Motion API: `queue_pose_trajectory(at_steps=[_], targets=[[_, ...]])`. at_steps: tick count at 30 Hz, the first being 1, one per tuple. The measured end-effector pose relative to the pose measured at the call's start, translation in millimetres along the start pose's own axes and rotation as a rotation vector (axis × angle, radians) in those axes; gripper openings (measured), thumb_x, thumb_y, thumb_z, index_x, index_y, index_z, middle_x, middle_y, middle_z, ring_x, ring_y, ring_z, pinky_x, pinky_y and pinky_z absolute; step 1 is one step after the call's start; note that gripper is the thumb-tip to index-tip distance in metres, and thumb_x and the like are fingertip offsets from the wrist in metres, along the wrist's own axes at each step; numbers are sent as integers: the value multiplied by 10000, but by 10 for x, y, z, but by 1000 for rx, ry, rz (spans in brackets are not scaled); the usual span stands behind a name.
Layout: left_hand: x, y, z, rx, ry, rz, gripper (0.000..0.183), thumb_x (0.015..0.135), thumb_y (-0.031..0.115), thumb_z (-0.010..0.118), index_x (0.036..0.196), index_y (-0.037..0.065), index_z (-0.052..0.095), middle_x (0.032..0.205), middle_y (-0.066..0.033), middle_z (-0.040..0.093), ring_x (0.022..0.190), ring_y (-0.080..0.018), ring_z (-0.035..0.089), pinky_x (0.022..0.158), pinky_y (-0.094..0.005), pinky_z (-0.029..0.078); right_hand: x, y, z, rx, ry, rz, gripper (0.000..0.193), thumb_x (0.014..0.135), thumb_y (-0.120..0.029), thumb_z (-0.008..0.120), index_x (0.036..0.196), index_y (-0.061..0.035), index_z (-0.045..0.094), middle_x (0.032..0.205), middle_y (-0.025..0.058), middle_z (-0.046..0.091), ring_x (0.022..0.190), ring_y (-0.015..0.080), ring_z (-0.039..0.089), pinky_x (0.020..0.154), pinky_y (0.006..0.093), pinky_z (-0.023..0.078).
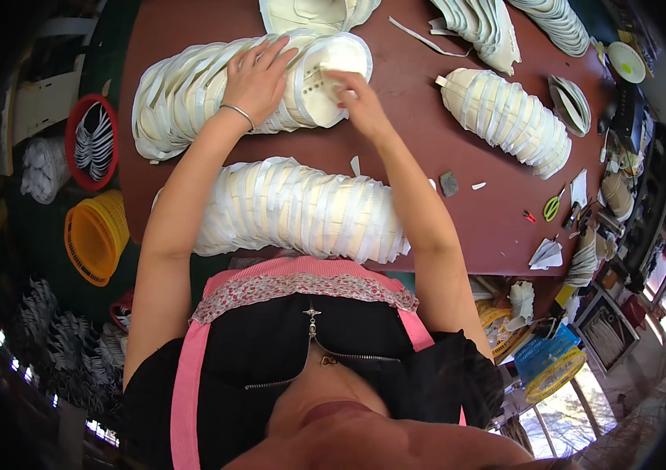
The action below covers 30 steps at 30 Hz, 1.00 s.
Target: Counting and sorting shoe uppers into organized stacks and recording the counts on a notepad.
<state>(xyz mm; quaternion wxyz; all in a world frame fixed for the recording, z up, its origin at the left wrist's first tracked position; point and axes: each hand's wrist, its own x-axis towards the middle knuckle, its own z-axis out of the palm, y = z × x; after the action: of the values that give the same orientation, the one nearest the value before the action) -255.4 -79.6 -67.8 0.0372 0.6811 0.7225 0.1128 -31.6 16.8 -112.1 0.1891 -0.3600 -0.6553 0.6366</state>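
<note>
A long row of nested cream shoe uppers (pixel 180 98) with white edging lies across the far left part of the table. My left hand (pixel 261 78), a bangle on its wrist, rests on top of this row with its fingers spread. The row's right-end piece (pixel 313 98) is pale, with rows of small dark holes. Against that piece, my right hand (pixel 355 95) has its fingers bent in a pinch; what lies between them is too small to make out. Closer to my body, a second row of nested uppers (pixel 294 207) stretches beneath my forearms.
More stacked uppers (pixel 505 117) lie on the brown table (pixel 419 125) at the right. Green-handled scissors (pixel 551 208) and a grey block (pixel 448 184) are there too. On the left stand a red basin (pixel 114 157) and a yellow basket (pixel 98 235).
</note>
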Motion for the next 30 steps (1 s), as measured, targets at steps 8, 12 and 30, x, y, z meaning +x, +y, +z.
queue_pose_trajectory(at_steps=[8,12,30], targets=[[33,-143,-15,-92,-49,51,496,919,130,509,1410,196,508,1521,-14,429,1382,-267,406,1134,-474,271,29,-284,238,-411,88,0,283,886,-258,689,1004,-1,692,1132,196,628,977,377,614,862,420,500],[18,-184,-96,-191,-62,53,506,913,115,506,1412,201,510,1513,-22,439,1385,-269,402,1138,-478,266,15,-388,104,-681,340,-67,370,894,-232,671,1164,7,587,1062,200,666,863,404,660,744,453,536],[98,-108,31,-108,-19,-8,478,909,119,539,1369,247,551,1490,-20,460,1375,-272,405,1126,-475,272,232,31,187,-549,165,135,717,728,-300,823,1267,39,494,1178,252,639,1044,394,647,868,470,521]])
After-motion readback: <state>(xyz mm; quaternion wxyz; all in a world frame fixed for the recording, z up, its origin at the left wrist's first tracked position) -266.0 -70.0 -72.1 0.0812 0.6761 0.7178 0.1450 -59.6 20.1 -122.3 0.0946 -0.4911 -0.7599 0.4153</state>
